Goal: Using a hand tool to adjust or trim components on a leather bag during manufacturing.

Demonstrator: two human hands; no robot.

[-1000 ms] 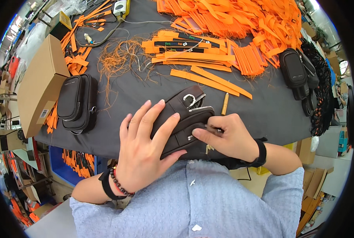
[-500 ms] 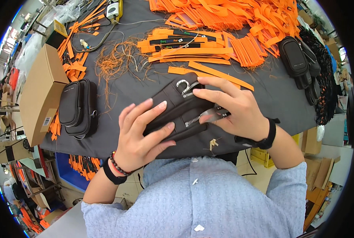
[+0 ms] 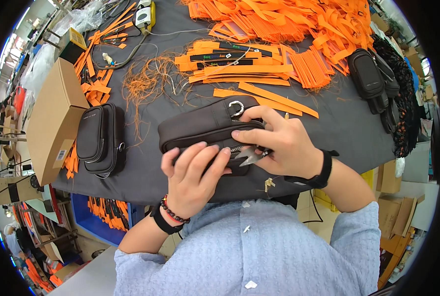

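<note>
A small black zippered bag (image 3: 195, 121) lies on its side in front of me, above the near edge of the dark table. A silver metal ring (image 3: 236, 108) shows at its end. The curled fingers of my left hand (image 3: 193, 172) grip the bag's near side by the zipper. My right hand (image 3: 289, 145) pinches the bag's right end between thumb and forefinger. Tucked in that same hand are small metal thread snips (image 3: 252, 156), blades out toward the zipper. Part of the zipper is hidden under my fingers.
Another black bag (image 3: 99, 138) stands left beside a cardboard box (image 3: 55, 123). More black bags (image 3: 368, 74) lie at the right. Orange strips (image 3: 249, 71) and loose orange threads (image 3: 146, 79) cover the far side. A blue bin (image 3: 94, 222) sits below the table's left edge.
The bag has turned from a slant to nearly level, its long side now facing me. My left hand has shifted right and nearer; my right hand remains at the bag's right end with the snips.
</note>
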